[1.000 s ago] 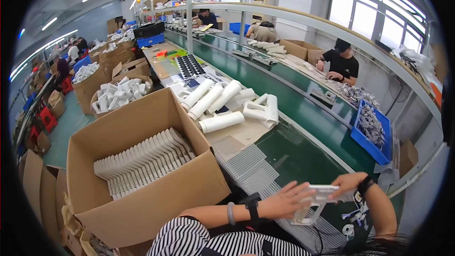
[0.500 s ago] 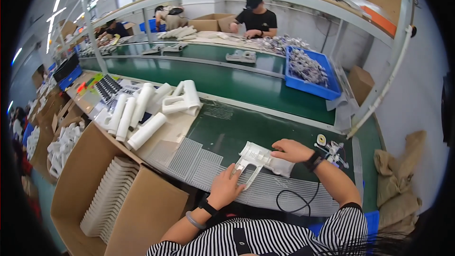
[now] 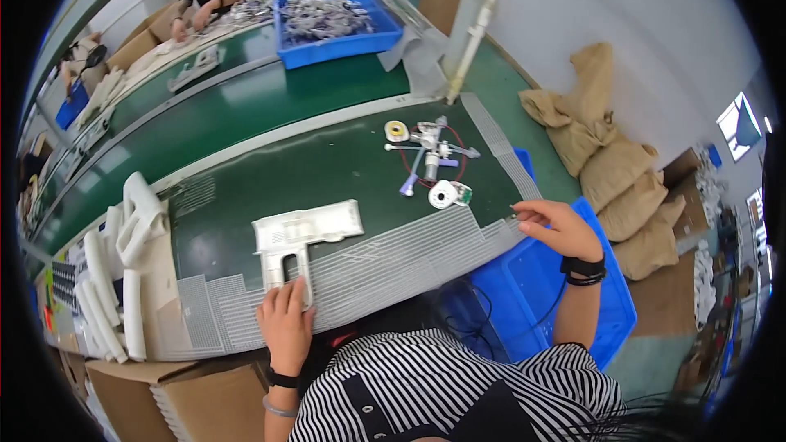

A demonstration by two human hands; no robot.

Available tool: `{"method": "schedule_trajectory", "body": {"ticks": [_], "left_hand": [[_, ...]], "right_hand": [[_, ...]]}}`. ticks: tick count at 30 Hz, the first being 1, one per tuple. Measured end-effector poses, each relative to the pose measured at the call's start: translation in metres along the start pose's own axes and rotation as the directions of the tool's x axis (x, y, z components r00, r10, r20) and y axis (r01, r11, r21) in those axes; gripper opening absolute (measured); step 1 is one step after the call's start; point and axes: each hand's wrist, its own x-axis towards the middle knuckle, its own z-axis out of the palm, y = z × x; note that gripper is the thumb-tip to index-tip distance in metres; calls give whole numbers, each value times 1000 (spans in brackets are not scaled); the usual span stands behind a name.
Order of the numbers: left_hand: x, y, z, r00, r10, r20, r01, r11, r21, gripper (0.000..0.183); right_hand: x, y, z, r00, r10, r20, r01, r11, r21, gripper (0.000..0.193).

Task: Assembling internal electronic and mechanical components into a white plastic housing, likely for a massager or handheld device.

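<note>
Just beyond left hand (image 3: 285,326), touching it: white pistol-shaped housing (image 3: 306,229)

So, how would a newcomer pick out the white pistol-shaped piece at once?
Find the dark-green bench top, then the grey ribbed matting along its near edge. Toward the matting's left, handle overlapping it, lies the white pistol-shaped piece. Unlike the white parts heaped further left, it lies apart, with the person's left grip on its handle.
</note>
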Motion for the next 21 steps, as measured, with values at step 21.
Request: {"method": "schedule_trajectory", "body": {"ticks": [21], "left_hand": [[-5, 26, -3, 998, -43, -47, 38, 995, -89, 53]], "right_hand": [[246, 94, 48, 942, 44, -332, 17, 984, 177, 26]]}}
